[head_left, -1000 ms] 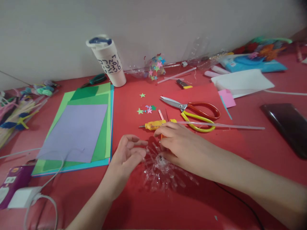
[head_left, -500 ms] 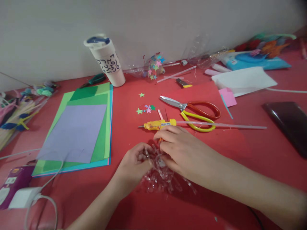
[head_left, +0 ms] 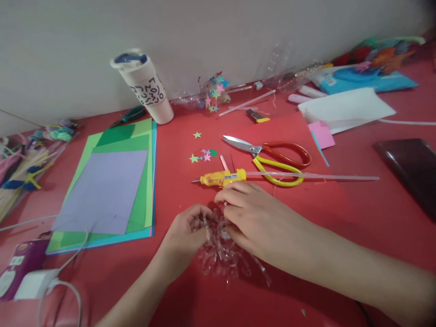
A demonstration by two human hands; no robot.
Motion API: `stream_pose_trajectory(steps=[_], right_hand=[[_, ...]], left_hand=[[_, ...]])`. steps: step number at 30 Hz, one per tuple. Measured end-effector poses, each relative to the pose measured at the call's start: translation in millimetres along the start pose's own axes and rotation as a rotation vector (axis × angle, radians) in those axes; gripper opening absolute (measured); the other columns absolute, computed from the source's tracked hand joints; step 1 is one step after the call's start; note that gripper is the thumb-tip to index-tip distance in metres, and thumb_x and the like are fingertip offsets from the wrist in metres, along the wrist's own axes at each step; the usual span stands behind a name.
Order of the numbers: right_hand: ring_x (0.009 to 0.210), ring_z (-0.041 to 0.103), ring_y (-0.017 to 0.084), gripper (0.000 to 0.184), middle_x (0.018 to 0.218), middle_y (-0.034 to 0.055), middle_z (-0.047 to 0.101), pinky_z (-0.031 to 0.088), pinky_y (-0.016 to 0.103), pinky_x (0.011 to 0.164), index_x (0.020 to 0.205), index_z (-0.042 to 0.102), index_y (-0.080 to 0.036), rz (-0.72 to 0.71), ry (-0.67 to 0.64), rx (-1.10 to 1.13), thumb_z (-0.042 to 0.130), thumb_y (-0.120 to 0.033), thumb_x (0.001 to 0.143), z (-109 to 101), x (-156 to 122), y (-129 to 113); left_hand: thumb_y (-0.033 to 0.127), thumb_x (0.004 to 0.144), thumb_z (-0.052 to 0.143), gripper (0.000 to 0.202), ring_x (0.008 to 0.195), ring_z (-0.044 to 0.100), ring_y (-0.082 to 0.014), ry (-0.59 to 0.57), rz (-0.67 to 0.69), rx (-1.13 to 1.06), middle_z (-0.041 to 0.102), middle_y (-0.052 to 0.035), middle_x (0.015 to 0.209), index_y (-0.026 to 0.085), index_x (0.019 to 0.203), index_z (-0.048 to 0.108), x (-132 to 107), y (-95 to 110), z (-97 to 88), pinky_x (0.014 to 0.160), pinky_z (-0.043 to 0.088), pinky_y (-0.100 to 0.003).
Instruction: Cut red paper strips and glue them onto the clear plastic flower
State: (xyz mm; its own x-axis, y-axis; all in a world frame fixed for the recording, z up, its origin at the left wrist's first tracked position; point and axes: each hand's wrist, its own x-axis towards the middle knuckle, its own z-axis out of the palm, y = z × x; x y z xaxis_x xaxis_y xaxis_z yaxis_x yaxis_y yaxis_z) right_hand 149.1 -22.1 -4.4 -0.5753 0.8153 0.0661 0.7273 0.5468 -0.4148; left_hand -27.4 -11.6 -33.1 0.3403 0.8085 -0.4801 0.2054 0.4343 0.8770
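A clear plastic piece cut into many curled strips lies on the red table in front of me. My left hand grips its left side with fingers curled round some strips. My right hand pinches the piece at its middle, fingers pressed together. Just beyond my right hand lies a yellow glue gun with a long clear glue stick in its back.
Red-and-yellow scissors lie past the glue gun, small paper stars to their left. Stacked green and purple paper sheets sit at left, a white cup behind them. White charger and cable near left; dark phone at right.
My left hand, open beside the plastic piece a second ago, has closed on its left strips. The right hand stayed pinching the middle. The view shifted slightly.
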Motion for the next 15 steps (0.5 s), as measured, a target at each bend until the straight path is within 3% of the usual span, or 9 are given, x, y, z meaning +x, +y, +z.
stream_pose_trajectory(steps=[15], right_hand=[[0.093,0.053,0.023,0.008,0.094,0.0080,0.063,0.045,0.041,0.086,0.075,0.066,-0.011,0.055,0.015,0.085,0.061,-0.010,0.081,2,1,7]], left_hand=[[0.017,0.063,0.057,0.010,0.059,0.050,-0.0108,-0.026,-0.048,0.115,0.055,0.0043,0.064,0.018,0.073,0.058,5,11,-1.6,0.057,0.038,-0.023]])
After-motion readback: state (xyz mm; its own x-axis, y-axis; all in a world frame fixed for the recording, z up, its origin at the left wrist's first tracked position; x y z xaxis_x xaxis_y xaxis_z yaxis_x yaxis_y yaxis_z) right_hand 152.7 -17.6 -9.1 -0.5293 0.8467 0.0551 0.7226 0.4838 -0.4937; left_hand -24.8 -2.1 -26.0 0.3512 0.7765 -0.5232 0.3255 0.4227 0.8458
